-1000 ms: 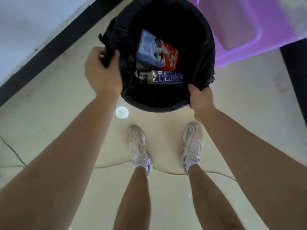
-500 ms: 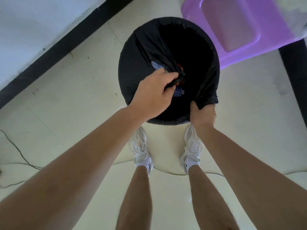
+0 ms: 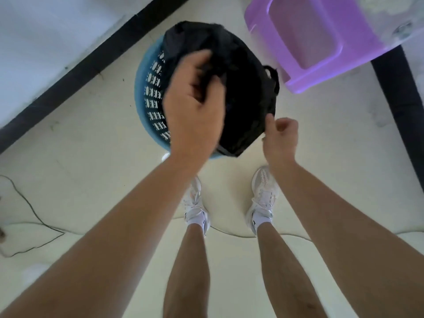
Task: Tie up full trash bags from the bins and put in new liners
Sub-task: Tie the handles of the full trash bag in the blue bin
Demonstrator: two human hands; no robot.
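Note:
A black trash bag [image 3: 243, 92] is bunched up over a round blue perforated bin [image 3: 146, 99] on the floor in front of my feet. My left hand [image 3: 195, 106] grips a gathered fold of the bag's top edge above the bin's middle. My right hand [image 3: 281, 134] is at the bag's near right corner, fingers curled, with the thumb touching the plastic. The bag's mouth is pulled off the bin's left rim, so the blue wall shows there. The trash inside is hidden by the plastic.
A purple plastic stool [image 3: 316, 40] stands just right of the bin, almost touching the bag. A white wall with a black skirting board [image 3: 91, 63] runs along the left. Thin cables [image 3: 29, 210] lie on the pale floor around my white shoes [image 3: 262, 196].
The bag's rim came off the bin, exposing the blue wall. My left hand moved from the left rim to the middle, gathering the plastic. My right hand loosened from the near rim.

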